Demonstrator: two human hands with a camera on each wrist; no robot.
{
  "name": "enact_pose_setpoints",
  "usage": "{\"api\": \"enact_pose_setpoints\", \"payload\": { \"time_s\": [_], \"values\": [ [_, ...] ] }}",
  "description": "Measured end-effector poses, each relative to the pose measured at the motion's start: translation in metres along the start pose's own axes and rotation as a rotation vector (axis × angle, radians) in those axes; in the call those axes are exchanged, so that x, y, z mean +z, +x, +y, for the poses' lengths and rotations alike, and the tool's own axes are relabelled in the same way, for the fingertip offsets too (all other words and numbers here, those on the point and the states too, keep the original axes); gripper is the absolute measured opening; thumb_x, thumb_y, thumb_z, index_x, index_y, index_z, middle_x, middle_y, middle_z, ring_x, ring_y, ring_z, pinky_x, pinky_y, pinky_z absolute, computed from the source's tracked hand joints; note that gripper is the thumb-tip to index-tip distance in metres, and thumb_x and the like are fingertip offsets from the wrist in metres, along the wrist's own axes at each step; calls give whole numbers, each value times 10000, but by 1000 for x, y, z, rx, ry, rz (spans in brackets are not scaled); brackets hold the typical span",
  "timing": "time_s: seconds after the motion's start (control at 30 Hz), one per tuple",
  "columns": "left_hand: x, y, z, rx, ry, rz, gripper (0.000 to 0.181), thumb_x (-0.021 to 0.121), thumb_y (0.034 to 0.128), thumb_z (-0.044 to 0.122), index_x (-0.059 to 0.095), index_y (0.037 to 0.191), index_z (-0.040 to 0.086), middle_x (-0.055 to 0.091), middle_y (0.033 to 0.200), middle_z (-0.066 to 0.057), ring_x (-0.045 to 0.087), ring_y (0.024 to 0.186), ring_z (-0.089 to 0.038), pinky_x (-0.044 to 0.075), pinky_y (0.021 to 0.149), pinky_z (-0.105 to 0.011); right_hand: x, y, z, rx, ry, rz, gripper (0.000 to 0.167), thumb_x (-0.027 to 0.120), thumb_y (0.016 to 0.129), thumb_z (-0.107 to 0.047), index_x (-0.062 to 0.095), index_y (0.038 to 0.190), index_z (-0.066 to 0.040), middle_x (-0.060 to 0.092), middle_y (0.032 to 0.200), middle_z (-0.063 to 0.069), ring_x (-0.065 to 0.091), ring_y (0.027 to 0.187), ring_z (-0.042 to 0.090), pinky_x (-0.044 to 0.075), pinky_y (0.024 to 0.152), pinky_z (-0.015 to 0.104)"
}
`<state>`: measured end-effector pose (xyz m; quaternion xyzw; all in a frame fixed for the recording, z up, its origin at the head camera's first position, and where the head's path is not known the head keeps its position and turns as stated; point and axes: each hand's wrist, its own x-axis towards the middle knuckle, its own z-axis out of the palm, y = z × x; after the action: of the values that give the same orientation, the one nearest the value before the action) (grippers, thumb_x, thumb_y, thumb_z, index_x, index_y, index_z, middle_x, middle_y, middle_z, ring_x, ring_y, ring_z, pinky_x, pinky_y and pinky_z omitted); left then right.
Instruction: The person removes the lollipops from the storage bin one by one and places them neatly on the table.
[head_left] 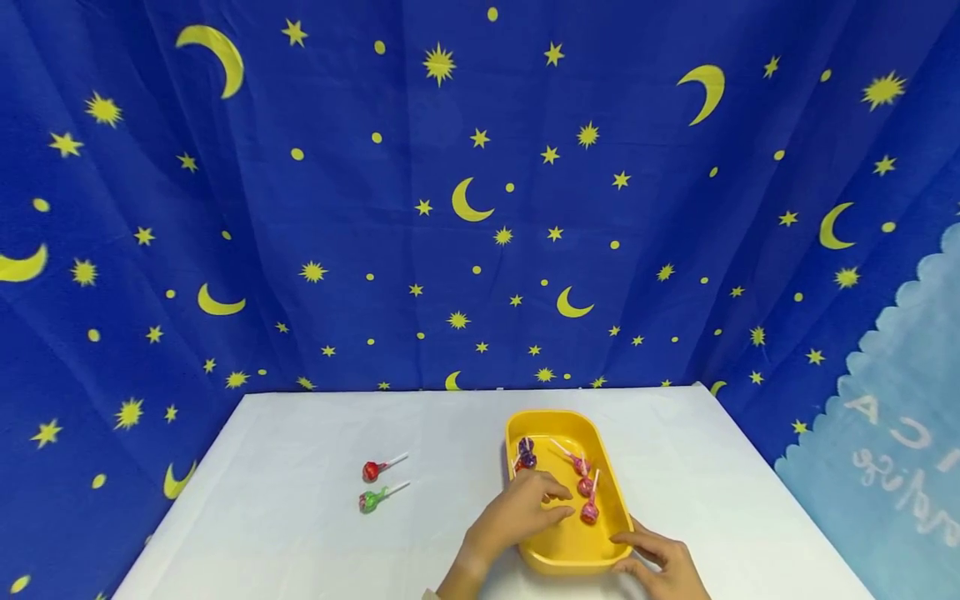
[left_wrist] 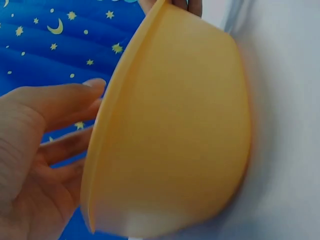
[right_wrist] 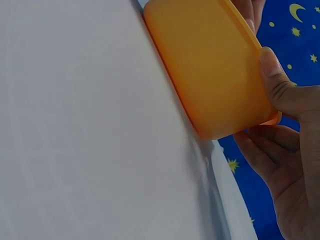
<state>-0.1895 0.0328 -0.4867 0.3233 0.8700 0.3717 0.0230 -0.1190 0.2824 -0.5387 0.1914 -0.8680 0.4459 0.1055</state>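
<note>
A yellow plastic tray (head_left: 611,479) stands on the white table. My left hand (head_left: 517,510) reaches over its left rim, fingers loosely bent above the tray floor, and I see nothing between them. In the left wrist view the tray's outer wall (left_wrist: 170,125) hides the fingertips. At the near right corner my right hand (head_left: 663,562) grips the tray, with the thumb (right_wrist: 270,62) on the rim. Inside, pink lollipops (head_left: 589,512) lie along the right side and purple ones (head_left: 527,457) at the far left. A reddish lollipop (head_left: 519,467) is partly hidden behind the left hand.
Left of the tray, a red lollipop (head_left: 371,472) and a green lollipop (head_left: 370,501) lie on the white tabletop (head_left: 255,500). A blue curtain (head_left: 390,225) with moons and stars surrounds the table's back and sides. Light blue cloth (head_left: 900,417) hangs at the right.
</note>
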Motion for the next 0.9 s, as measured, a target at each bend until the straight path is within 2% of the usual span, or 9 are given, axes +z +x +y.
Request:
{"api": "enact_pose_setpoints", "payload": {
  "time_s": [0.13, 0.3, 0.37, 0.53, 0.6, 0.8, 0.9],
  "values": [
    [7, 11, 7, -50, -11, 7, 206, 716, 890, 238, 766, 1032, 96, 746, 965, 53, 598, 820, 5, 500, 778, -162, -1, 0, 2, -31, 5, 6, 252, 773, 785, -78, 733, 1026, -17, 559, 1181, 390, 516, 1096, -71, 543, 775, 170],
    [17, 23, 12, -49, 17, 35, 201, 737, 873, 230, 774, 1014, 92, 759, 931, 45, 565, 714, 30, 480, 715, -142, -1, 1, 5, -65, 13, 26, 256, 777, 771, -53, 736, 1021, -12, 557, 1167, 396, 522, 1090, -68, 535, 770, 152],
    [20, 26, 14, -47, 34, 45, 193, 748, 862, 235, 780, 991, 95, 760, 914, 45, 562, 724, 22, 476, 731, -154, 0, 1, 6, -90, 18, 42, 261, 781, 758, -33, 741, 1015, -23, 560, 1153, 399, 520, 1098, -67, 533, 770, 147],
    [25, 32, 18, -20, 84, 13, 97, 746, 860, 235, 774, 818, 153, 725, 765, 120, 490, 687, 0, 421, 795, -197, 2, 1, 6, -123, 31, 61, 273, 783, 746, -6, 745, 1014, -40, 561, 1139, 402, 518, 1107, -64, 534, 763, 143],
    [27, 34, 19, -15, 102, -9, 129, 741, 865, 234, 750, 744, 188, 673, 681, 155, 455, 660, -9, 391, 763, -192, 3, 1, 6, -111, 31, 56, 269, 783, 751, -20, 743, 1017, -34, 558, 1147, 396, 520, 1102, -65, 535, 761, 146],
    [34, 37, 22, -79, 102, -19, 160, 766, 834, 215, 721, 682, 200, 598, 619, 151, 450, 684, -35, 368, 674, -174, 2, 0, 6, -77, 32, 30, 257, 776, 771, -46, 735, 1023, -14, 549, 1165, 402, 532, 1086, -60, 529, 769, 143],
    [37, 39, 23, -130, 106, -33, 84, 777, 822, 211, 747, 750, 178, 614, 653, 128, 468, 695, -44, 401, 640, -171, 2, 0, 5, -72, 31, 28, 251, 776, 772, -47, 737, 1018, -17, 549, 1164, 406, 537, 1074, -61, 529, 767, 145]
  ]
}}
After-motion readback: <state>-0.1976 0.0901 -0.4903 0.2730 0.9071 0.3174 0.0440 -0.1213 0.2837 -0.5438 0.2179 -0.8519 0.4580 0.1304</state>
